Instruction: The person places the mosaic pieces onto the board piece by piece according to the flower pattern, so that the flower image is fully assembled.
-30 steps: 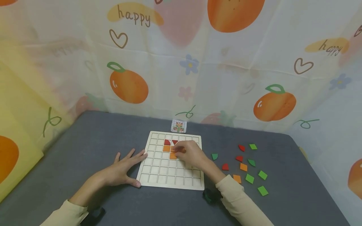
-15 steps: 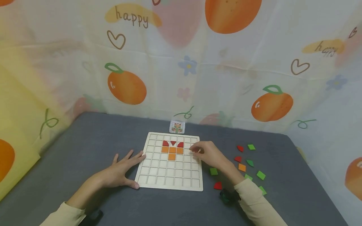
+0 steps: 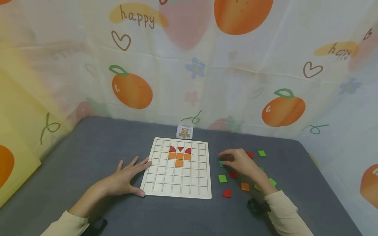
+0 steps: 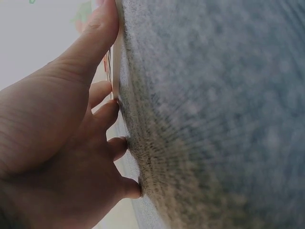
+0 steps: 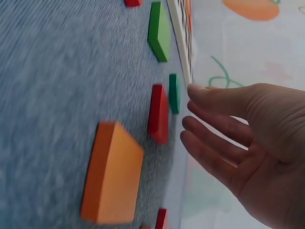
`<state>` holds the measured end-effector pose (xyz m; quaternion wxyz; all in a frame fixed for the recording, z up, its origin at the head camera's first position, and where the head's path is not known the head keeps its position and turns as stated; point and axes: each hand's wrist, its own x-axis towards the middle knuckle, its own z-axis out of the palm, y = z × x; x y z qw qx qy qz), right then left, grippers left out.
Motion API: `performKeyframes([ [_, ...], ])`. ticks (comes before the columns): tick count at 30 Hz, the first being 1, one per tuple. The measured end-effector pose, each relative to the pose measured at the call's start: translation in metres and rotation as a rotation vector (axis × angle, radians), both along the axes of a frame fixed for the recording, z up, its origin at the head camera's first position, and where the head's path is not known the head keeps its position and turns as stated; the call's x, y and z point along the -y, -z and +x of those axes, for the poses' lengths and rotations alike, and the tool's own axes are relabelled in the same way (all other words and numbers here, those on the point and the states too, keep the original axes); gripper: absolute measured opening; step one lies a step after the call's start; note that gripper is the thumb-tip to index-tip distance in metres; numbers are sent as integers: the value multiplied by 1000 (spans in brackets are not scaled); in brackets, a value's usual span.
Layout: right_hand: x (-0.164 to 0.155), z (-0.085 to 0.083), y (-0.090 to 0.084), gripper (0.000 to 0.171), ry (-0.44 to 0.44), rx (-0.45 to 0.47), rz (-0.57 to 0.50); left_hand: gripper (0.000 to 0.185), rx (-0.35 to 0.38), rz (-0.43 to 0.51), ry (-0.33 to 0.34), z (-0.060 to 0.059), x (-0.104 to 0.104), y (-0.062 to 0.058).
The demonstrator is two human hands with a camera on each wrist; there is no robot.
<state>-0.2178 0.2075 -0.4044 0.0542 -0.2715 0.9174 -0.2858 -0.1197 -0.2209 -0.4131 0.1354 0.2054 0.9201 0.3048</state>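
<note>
My left hand point(image 3: 127, 178) lies with fingers spread at the left edge of a pale wooden grid board point(image 3: 192, 180); fingertips and thumb touch its rim, as the left wrist view also shows. Near the board's top sit a red triangle point(image 3: 180, 149) between two red quarter-circles, with orange squares point(image 3: 179, 156) in a T below. Right of the board, my right hand point(image 3: 240, 162) reaches over a dark green rounded piece point(image 3: 220, 164), partly hidden by the fingers. In the right wrist view, thumb and fingers are apart with nothing between them, close above that green piece point(image 5: 175, 94).
Loose pieces lie on the grey table point(image 3: 118, 137) around my right hand: a light green square point(image 3: 222, 178), a red piece point(image 3: 226, 193), an orange square point(image 3: 245, 186) and several others partly under the forearm. A small printed pattern card point(image 3: 184, 132) lies behind the board.
My right hand sets a piece into the board's pattern, leaves the grid and moves right to the loose pieces. The left hand stays at the board's edge.
</note>
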Motion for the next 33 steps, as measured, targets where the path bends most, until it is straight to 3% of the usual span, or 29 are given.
performKeyframes([
  [10,-7,2,5,50,-55,-28,2,107,-4,2,-4,1,1,0],
  [23,-6,1,7,34,-44,-27,-42,106,-3,12,-3,2,1,0],
  [33,13,1,-3,30,-13,-31,-76,106,3,6,-2,1,0,-1],
])
